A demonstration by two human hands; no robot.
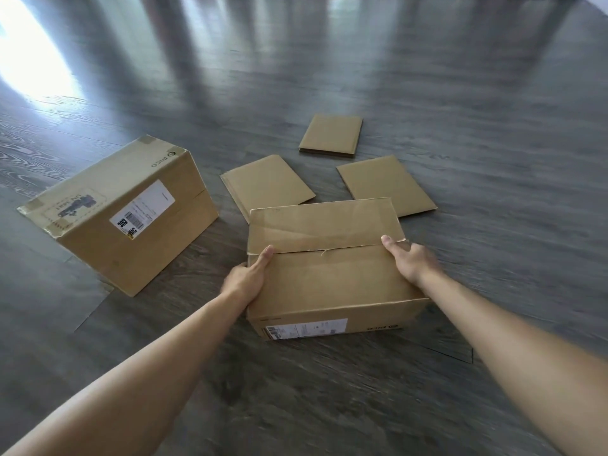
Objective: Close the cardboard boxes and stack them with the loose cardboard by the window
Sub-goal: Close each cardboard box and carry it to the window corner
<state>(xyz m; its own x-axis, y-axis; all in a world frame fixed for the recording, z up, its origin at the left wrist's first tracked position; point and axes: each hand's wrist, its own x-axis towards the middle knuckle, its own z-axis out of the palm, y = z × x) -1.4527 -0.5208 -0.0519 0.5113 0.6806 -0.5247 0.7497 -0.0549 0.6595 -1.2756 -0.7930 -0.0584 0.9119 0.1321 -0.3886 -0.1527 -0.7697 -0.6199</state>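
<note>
A brown cardboard box (332, 281) with a white label on its near side sits on the floor in front of me, its top flaps folded down. My left hand (248, 278) grips its left side, thumb on the top. On the right side, my right hand (409, 260) holds the box, thumb at the flap seam. A larger closed cardboard box (121, 212) with a shipping label lies to the left. Three flat cardboard pieces lie beyond: one left (266, 184), one right (385, 184), one farther back (331, 134).
Dark grey wood-look floor (460, 93) stretches all around. Bright light falls on the floor at the far left (29, 60).
</note>
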